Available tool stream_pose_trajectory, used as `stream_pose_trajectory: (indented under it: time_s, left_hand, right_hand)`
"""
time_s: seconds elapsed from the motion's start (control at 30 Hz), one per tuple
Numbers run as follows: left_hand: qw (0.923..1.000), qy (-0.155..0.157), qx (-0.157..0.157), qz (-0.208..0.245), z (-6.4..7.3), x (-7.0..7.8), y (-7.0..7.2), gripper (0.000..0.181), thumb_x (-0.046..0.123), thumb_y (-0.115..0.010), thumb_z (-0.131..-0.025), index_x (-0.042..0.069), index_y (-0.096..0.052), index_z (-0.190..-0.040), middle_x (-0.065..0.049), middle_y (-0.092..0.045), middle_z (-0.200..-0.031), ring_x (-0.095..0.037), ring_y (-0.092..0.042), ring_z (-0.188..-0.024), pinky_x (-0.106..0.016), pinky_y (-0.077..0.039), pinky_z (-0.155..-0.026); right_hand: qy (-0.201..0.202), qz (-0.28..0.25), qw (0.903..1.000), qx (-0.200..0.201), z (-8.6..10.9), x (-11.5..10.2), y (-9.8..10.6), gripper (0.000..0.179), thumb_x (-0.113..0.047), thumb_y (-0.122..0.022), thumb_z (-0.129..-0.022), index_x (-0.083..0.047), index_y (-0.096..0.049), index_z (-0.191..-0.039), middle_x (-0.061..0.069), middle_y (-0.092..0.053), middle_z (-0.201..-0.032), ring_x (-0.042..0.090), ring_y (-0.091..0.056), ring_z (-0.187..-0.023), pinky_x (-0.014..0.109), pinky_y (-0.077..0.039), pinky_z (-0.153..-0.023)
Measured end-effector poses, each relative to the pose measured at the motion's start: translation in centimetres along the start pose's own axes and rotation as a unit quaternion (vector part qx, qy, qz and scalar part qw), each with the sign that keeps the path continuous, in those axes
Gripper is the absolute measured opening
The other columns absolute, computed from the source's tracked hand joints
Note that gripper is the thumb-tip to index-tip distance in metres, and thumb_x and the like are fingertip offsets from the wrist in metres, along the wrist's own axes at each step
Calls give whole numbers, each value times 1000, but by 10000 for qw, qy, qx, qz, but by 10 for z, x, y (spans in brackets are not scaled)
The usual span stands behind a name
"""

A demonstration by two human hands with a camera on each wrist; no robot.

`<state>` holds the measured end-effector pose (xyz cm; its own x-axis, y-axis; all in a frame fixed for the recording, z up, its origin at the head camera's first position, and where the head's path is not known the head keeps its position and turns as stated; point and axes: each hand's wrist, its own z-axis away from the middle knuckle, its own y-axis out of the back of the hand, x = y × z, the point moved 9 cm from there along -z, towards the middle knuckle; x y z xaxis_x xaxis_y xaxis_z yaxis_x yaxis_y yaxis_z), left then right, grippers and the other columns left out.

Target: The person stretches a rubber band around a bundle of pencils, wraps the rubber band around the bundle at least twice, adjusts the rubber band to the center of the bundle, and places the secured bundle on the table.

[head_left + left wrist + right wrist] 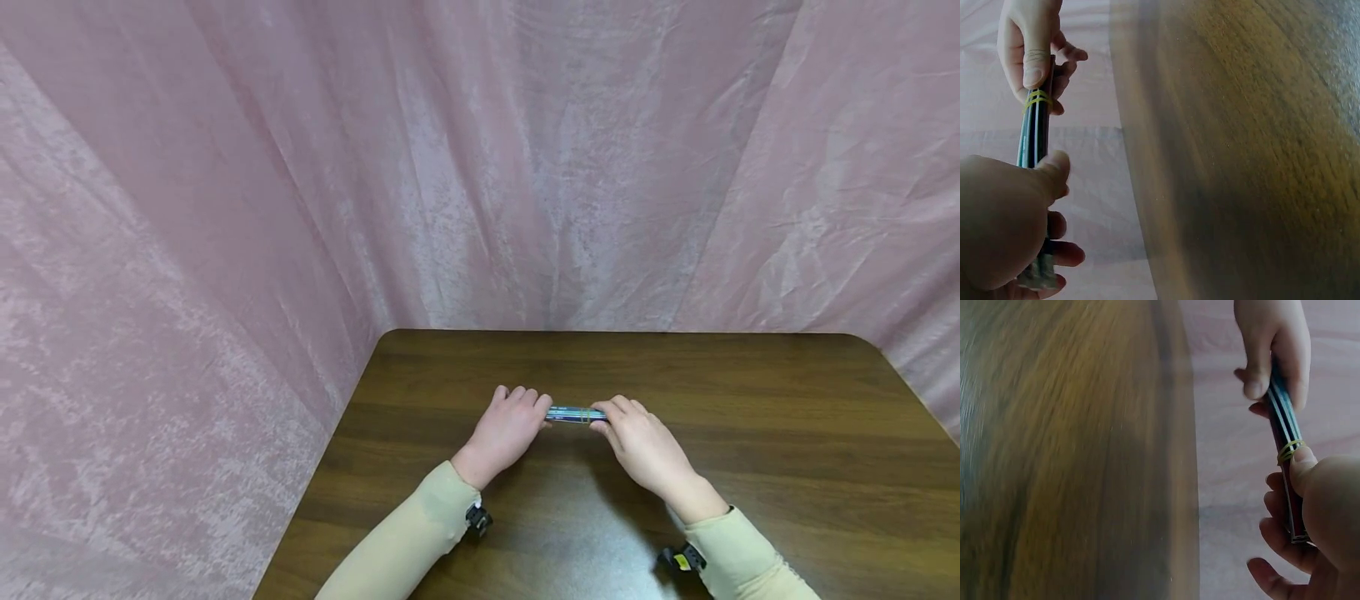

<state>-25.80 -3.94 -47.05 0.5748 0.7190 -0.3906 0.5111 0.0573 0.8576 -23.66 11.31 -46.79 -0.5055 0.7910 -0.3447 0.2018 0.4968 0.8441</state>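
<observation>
A bundle of slim sticks, dark with pale blue stripes, is held level above the table between both hands. My left hand grips its left part, fingers curled round it. My right hand holds the other end with thumb and fingers. Close to the right thumb, a yellow rubber band wraps the bundle. In the left wrist view a greyish, crumpled-looking end pokes out below the left hand. The exact kind of stick cannot be told, as the hands cover much of it.
A brown wood-grain table with rounded far corners lies under the hands. Pink velvety curtains hang behind it and along its left side. Small black devices sit at both wrists, over pale green sleeves.
</observation>
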Motion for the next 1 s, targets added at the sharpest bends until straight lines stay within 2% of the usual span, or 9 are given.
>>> stream_pose_trajectory:
  time_s: [0.07,0.27,0.4,0.5,0.6,0.67,0.83,0.9,1.0]
  left_hand:
    - [10000,-2,-26,60,-1,0,0,34,50,-72,-100,18,-61,-106,4,-65,-90,-16,-62,-80,-34,-40,-71]
    - [9993,-85,-314,159,-4,5,-6,33,48,-68,-103,16,-60,-104,3,-62,-87,-16,-59,-75,-33,-36,-68]
    - [9994,-203,-263,114,-6,9,-4,33,48,-70,-102,16,-61,-103,3,-62,-86,-15,-58,-73,-33,-38,-67]
    - [9993,-288,-245,70,-7,12,-3,32,50,-69,-102,18,-62,-105,3,-63,-88,-15,-58,-76,-34,-40,-68]
    - [9992,-252,-293,27,-6,12,-4,32,53,-66,-102,21,-63,-108,3,-63,-92,-16,-59,-80,-35,-43,-68]
    - [9994,-101,-317,27,-6,10,-5,32,53,-67,-101,22,-63,-110,2,-64,-94,-18,-61,-82,-36,-45,-67]
    - [9986,366,-382,30,-7,3,-2,31,51,-73,-98,24,-63,-111,-1,-65,-95,-20,-61,-83,-36,-46,-63]
    - [9987,358,-355,43,-9,6,0,32,51,-73,-98,23,-63,-110,-1,-64,-95,-20,-60,-83,-34,-44,-61]
    - [9994,248,-205,-91,-13,14,5,36,54,-71,-97,20,-63,-107,0,-63,-92,-18,-59,-81,-31,-39,-58]
  right_hand:
    - [121,286,9995,-3,0,0,1,24,-21,-73,-103,-6,-71,-121,3,-70,-109,29,-66,-102,50,-54,-79]
    - [651,732,9950,-206,-2,-7,-2,23,-22,-73,-102,-6,-69,-119,2,-67,-108,26,-63,-101,51,-52,-84]
    - [949,914,9910,-235,-3,-11,-5,24,-21,-72,-103,-4,-66,-120,3,-64,-107,26,-61,-99,53,-52,-89]
    - [1062,854,9901,-348,-1,-12,-8,26,-23,-71,-104,-5,-67,-121,2,-64,-108,27,-62,-104,55,-51,-95]
    - [1084,676,9907,-459,0,-12,-10,32,-27,-72,-104,-6,-67,-128,2,-66,-112,27,-63,-108,57,-49,-100]
    - [999,621,9922,-404,0,-11,-7,37,-29,-74,-102,-6,-67,-130,2,-68,-114,27,-64,-107,59,-49,-101]
    - [804,810,9934,-135,-1,-4,3,26,-28,-80,-97,-10,-73,-114,0,-70,-103,26,-64,-99,62,-49,-98]
    - [864,888,9921,-180,-1,-3,3,22,-28,-79,-98,-11,-72,-109,-1,-68,-101,26,-64,-98,62,-49,-97]
    - [966,937,9906,-263,-1,-5,0,22,-29,-78,-99,-12,-70,-109,-2,-67,-101,25,-63,-98,61,-50,-96]
